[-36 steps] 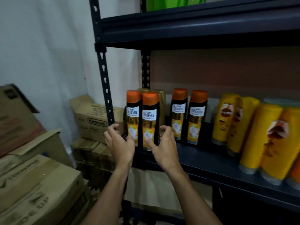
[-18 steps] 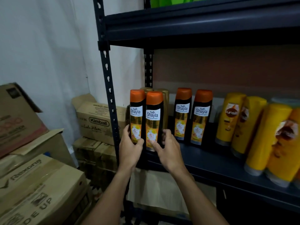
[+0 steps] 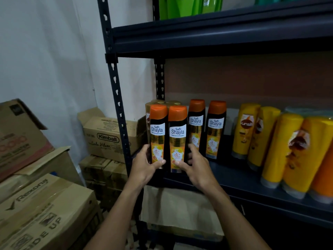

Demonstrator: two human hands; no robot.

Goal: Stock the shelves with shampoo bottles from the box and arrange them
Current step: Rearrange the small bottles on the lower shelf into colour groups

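Cardboard boxes [image 3: 45, 204] are stacked at the left, with a Kimball box [image 3: 108, 138] behind them. The left hand [image 3: 144, 168] grips the left front bottle [image 3: 158, 130] low down, thumb across its label. The right hand [image 3: 198, 170] grips the right front bottle [image 3: 177, 134] likewise. Both bottles stand upright, touching, at the front edge of the shelf [image 3: 234, 179]. Two more Shayla bottles [image 3: 215, 127] stand behind, yellow bottles [image 3: 281, 147] further right

The left hand [image 3: 142, 168] and right hand [image 3: 198, 171] are bare, and both slender forearms [image 3: 115, 213] show uncovered.
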